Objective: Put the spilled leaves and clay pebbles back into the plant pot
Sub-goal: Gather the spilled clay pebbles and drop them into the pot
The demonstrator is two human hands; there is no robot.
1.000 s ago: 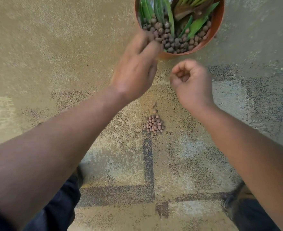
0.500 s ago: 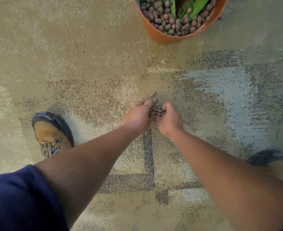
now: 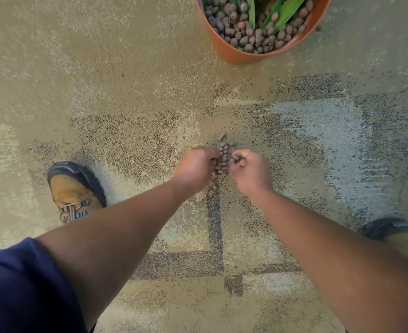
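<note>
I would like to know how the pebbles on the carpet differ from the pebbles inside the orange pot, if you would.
The pebbles on the carpet form a small loose heap between the left hand and right hand; the pebbles in the pot are far more numerous and fill it. The heap lies bare on the carpet, while the potted ones surround green leaves inside the orange pot. Both are small, rounded and brown.

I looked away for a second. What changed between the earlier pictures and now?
Both hands came down from the pot to the floor: left hand and right hand now cup the spilled pebbles between them, the right curling around a few. The orange pot stayed put; no pebbles lifted yet.
</note>
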